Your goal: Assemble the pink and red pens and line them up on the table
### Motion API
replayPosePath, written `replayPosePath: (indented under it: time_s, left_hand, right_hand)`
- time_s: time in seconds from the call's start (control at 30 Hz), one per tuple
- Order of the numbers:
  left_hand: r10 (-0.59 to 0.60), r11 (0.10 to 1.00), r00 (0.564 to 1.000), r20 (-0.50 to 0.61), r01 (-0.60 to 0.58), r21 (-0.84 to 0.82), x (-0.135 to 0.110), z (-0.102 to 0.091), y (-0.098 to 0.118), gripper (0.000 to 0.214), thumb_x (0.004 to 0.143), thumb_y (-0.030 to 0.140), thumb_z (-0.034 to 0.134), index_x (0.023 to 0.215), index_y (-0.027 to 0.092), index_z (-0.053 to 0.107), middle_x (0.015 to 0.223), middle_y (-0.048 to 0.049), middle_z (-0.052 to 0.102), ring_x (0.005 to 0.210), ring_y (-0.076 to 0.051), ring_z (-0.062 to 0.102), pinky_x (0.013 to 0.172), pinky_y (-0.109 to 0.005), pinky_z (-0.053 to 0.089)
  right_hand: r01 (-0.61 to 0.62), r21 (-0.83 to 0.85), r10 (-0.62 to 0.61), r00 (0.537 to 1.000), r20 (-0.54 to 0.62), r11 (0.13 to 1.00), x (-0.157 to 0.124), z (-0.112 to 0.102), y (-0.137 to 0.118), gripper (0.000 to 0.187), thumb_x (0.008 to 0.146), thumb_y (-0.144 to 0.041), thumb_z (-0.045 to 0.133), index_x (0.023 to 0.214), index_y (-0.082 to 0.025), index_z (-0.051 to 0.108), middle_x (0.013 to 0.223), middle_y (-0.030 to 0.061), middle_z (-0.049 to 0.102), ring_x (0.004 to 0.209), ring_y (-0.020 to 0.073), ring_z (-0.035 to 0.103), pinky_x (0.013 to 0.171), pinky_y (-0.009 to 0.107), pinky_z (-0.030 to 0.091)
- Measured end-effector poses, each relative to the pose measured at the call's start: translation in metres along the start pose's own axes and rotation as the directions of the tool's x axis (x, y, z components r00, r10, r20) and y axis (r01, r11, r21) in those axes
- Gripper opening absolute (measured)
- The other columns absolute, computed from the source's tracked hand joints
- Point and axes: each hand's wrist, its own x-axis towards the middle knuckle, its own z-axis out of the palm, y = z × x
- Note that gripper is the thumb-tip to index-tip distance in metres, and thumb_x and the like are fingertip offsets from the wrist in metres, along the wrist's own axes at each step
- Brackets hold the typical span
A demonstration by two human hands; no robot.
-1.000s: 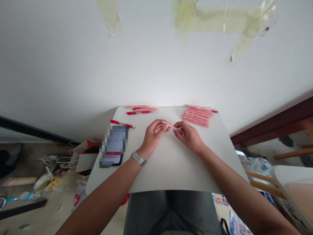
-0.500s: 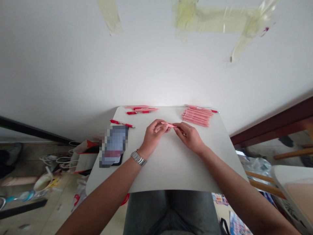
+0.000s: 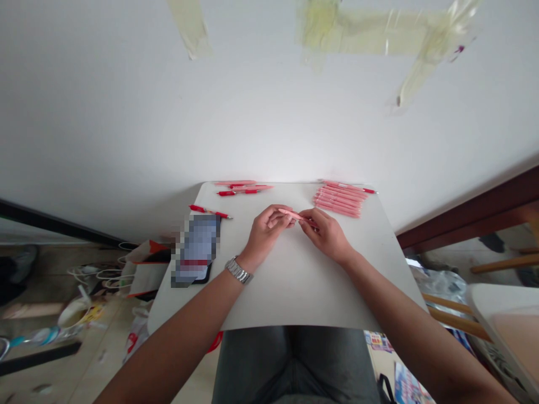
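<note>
Both my hands meet over the middle of a small white table (image 3: 295, 292). My left hand (image 3: 266, 231), with a metal watch on its wrist, pinches one end of a pink pen (image 3: 291, 214). The other end is gripped by my right hand (image 3: 326, 234), fingers closed round it. The pen lies nearly level between the two hands, just above the tabletop. A row of several pink pens (image 3: 339, 201) lies at the table's far right, close to my right hand.
A few red and pink pens (image 3: 241, 189) lie at the far left edge, and one red pen (image 3: 209, 212) sits near a phone (image 3: 197, 248) on the table's left side. Bags and clutter cover the floor at left. A wooden chair stands at right.
The hands have closed in slightly on the pink pen, and less of it shows between them than one second ago. Nothing else on the table has moved.
</note>
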Motion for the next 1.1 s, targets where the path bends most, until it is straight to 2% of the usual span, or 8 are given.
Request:
replayPosePath:
  time_s: [0.2, 0.47, 0.8, 1.1]
  left_hand:
    - [-0.004, 1.000, 0.998, -0.060, 0.004, 0.002, 0.0019, -0.0017, -0.0021, 0.031, 0.091, 0.045, 0.079, 0.105, 0.019, 0.068, 0.113, -0.0093, 0.075, 0.103, -0.021, 0.074, 0.092, -0.037, 0.062]
    - [0.015, 1.000, 0.997, -0.070, -0.015, 0.001, 0.0024, -0.0026, -0.0018, 0.029, 0.093, 0.044, 0.077, 0.106, 0.020, 0.067, 0.109, -0.0076, 0.075, 0.102, -0.020, 0.074, 0.093, -0.036, 0.062]
    - [0.018, 1.000, 0.994, -0.108, -0.018, 0.006, 0.0028, -0.0025, -0.0002, 0.033, 0.090, 0.047, 0.079, 0.107, 0.020, 0.068, 0.115, -0.0086, 0.074, 0.103, -0.021, 0.074, 0.093, -0.036, 0.062]
    - [0.020, 1.000, 0.994, -0.110, -0.018, 0.012, 0.0025, -0.0018, 0.0024, 0.030, 0.094, 0.046, 0.075, 0.108, 0.020, 0.067, 0.107, -0.0078, 0.076, 0.103, -0.020, 0.073, 0.092, -0.033, 0.061]
  right_hand:
    - [-0.017, 0.024, 0.017, 1.000, -0.001, 1.000, -0.0002, 0.0004, 0.0021, 0.017, 0.105, -0.036, 0.055, 0.112, -0.024, 0.066, 0.093, 0.0049, 0.070, 0.075, 0.0178, 0.064, 0.069, 0.031, 0.051]
    - [-0.043, 0.026, 0.043, 0.999, -0.007, 0.999, -0.0006, -0.0011, -0.0009, 0.017, 0.104, -0.035, 0.055, 0.112, -0.024, 0.066, 0.091, 0.0041, 0.070, 0.071, 0.0168, 0.062, 0.067, 0.030, 0.050]
    - [-0.070, -0.004, 0.070, 0.998, -0.009, 0.998, -0.0006, -0.0016, -0.0008, 0.021, 0.104, -0.040, 0.058, 0.112, -0.024, 0.068, 0.085, 0.0024, 0.070, 0.066, 0.0154, 0.059, 0.064, 0.028, 0.046]
    - [-0.064, -0.014, 0.063, 0.998, -0.026, 0.998, 0.0001, -0.0016, 0.0009, 0.021, 0.105, -0.039, 0.056, 0.106, -0.023, 0.068, 0.084, 0.0024, 0.069, 0.067, 0.0151, 0.058, 0.065, 0.027, 0.043]
